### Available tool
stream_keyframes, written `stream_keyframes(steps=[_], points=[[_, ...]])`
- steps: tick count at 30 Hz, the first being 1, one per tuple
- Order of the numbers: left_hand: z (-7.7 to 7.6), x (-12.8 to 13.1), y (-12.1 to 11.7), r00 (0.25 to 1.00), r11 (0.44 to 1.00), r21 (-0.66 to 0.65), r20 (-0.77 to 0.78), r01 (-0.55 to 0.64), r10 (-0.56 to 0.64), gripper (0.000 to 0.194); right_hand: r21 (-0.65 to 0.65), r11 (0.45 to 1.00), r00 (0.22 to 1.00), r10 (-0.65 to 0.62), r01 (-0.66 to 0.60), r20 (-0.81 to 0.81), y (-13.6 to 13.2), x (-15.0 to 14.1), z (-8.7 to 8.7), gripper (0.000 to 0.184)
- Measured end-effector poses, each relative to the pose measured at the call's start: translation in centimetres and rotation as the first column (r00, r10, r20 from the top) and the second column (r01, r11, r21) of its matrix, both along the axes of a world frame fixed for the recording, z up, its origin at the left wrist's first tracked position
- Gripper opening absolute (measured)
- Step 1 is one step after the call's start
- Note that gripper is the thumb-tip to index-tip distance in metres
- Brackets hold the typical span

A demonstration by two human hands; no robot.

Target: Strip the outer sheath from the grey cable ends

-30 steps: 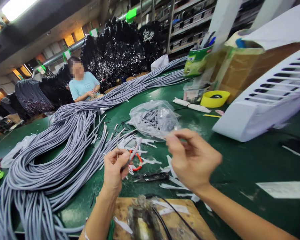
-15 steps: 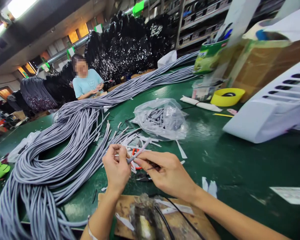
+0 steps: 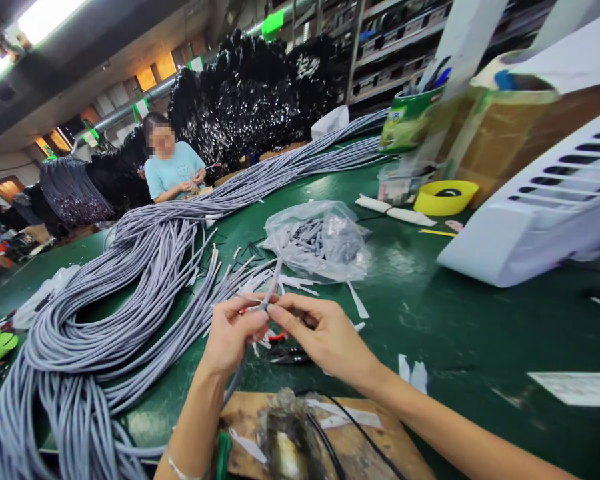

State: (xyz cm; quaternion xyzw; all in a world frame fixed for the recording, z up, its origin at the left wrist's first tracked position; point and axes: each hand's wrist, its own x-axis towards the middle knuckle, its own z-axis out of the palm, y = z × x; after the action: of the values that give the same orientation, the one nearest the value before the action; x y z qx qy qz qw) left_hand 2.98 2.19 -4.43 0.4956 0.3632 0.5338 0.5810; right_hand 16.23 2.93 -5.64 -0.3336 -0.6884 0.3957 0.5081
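Observation:
My left hand (image 3: 233, 333) is closed round a grey cable end (image 3: 275, 280) that sticks up and away from the fingers. My right hand (image 3: 325, 337) meets it from the right, thumb and forefinger pinched on the same cable just past the left fingertips. Both hands hover above the green table (image 3: 430, 307), over red-handled cutters (image 3: 275, 337) and black pliers (image 3: 293, 357). A big heap of long grey cables (image 3: 105, 320) lies to the left. A clear plastic bag of small grey pieces (image 3: 317, 240) sits just beyond the hands.
A wooden board (image 3: 330, 433) with black wires lies at the near edge. White paper strips (image 3: 413, 373) are scattered about. A white slatted housing (image 3: 545, 207), yellow bowl (image 3: 445, 197), green can (image 3: 405, 120) and cardboard box stand at right. Another person in a light blue shirt (image 3: 173, 170) works far left.
My right hand came down from mid-air near the bag to the left hand and pinched the cable. The cable end has tilted more upright.

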Motion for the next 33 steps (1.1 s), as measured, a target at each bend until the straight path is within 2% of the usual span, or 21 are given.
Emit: stream_keyframes(steps=[2, 3, 5, 7, 9, 12, 16, 18, 20, 21, 23, 25, 27, 29, 30, 33], points=[[-0.1, 0.2, 0.0, 0.996, 0.996, 0.045, -0.039, -0.078, 0.079, 0.027, 0.090, 0.987, 0.991, -0.132, 0.129, 0.017, 0.0, 0.1, -0.1, 0.025], [-0.1, 0.3, 0.0, 0.989, 0.988, 0.091, -0.079, -0.121, 0.128, 0.026, 0.165, 0.958, 0.971, -0.238, 0.233, 0.012, -0.1, 0.2, -0.1, 0.019], [0.0, 0.5, -0.2, 0.952, 0.957, 0.211, -0.188, -0.201, 0.241, 0.022, 0.327, 0.847, 0.900, -0.435, 0.419, -0.026, -0.3, 0.4, 0.0, 0.012], [0.0, 0.5, -0.4, 0.896, 0.917, 0.318, -0.290, -0.242, 0.337, 0.019, 0.454, 0.755, 0.857, -0.513, 0.474, -0.042, -0.5, 0.6, 0.1, 0.016], [-0.1, 0.5, -0.6, 0.851, 0.893, 0.380, -0.360, -0.241, 0.383, 0.019, 0.528, 0.723, 0.859, -0.512, 0.446, -0.024, -0.5, 0.7, 0.3, 0.015], [-0.1, 0.5, -0.7, 0.803, 0.875, 0.428, -0.425, -0.228, 0.418, 0.019, 0.573, 0.708, 0.870, -0.493, 0.413, -0.018, -0.3, 0.7, 0.3, 0.004], [-0.2, 0.9, -0.7, 0.737, 0.855, 0.446, -0.479, -0.263, 0.477, 0.016, 0.656, 0.683, 0.915, -0.403, 0.321, -0.029, -0.7, 0.2, 0.0, 0.009], [-0.2, 1.1, -0.6, 0.733, 0.854, 0.418, -0.467, -0.309, 0.494, 0.015, 0.743, 0.636, 0.952, -0.305, 0.206, -0.004, -1.3, 0.0, -0.4, 0.010], [-0.2, 1.1, -0.6, 0.767, 0.863, 0.354, -0.414, -0.360, 0.490, 0.016, 0.791, 0.602, 0.973, -0.226, 0.112, 0.034, -2.0, -0.3, -0.7, 0.010], [-0.2, 1.1, -0.6, 0.794, 0.872, 0.308, -0.375, -0.380, 0.478, 0.017, 0.785, 0.610, 0.974, -0.224, 0.109, 0.039, -2.3, -0.3, -0.8, 0.011], [-0.2, 1.2, -0.6, 0.854, 0.896, 0.209, -0.280, -0.391, 0.438, 0.022, 0.714, 0.672, 0.954, -0.299, 0.197, 0.018, -2.5, -0.4, -0.8, 0.010], [-0.2, 1.2, -0.5, 0.897, 0.919, 0.132, -0.204, -0.371, 0.391, 0.030, 0.552, 0.757, 0.912, -0.411, 0.350, -0.015, -2.2, -0.4, -0.7, 0.007], [-0.1, 1.3, -0.5, 0.919, 0.934, 0.094, -0.169, -0.345, 0.357, 0.034, 0.328, 0.852, 0.904, -0.427, 0.409, -0.019, -1.6, -0.4, -0.5, 0.013], [-0.1, 1.5, -0.6, 0.927, 0.941, 0.076, -0.166, -0.329, 0.337, 0.034, 0.154, 0.928, 0.940, -0.340, 0.338, -0.013, -1.0, -0.3, -0.3, 0.023], [-0.1, 1.5, -0.6, 0.930, 0.945, 0.067, -0.168, -0.320, 0.327, 0.035, 0.121, 0.950, 0.957, -0.289, 0.287, -0.008, -0.7, -0.2, -0.2, 0.024], [-0.3, 1.7, -0.6, 0.937, 0.952, 0.043, -0.167, -0.303, 0.306, 0.036, 0.206, 0.952, 0.971, -0.238, 0.226, 0.036, -0.2, -0.1, -0.2, 0.017]])
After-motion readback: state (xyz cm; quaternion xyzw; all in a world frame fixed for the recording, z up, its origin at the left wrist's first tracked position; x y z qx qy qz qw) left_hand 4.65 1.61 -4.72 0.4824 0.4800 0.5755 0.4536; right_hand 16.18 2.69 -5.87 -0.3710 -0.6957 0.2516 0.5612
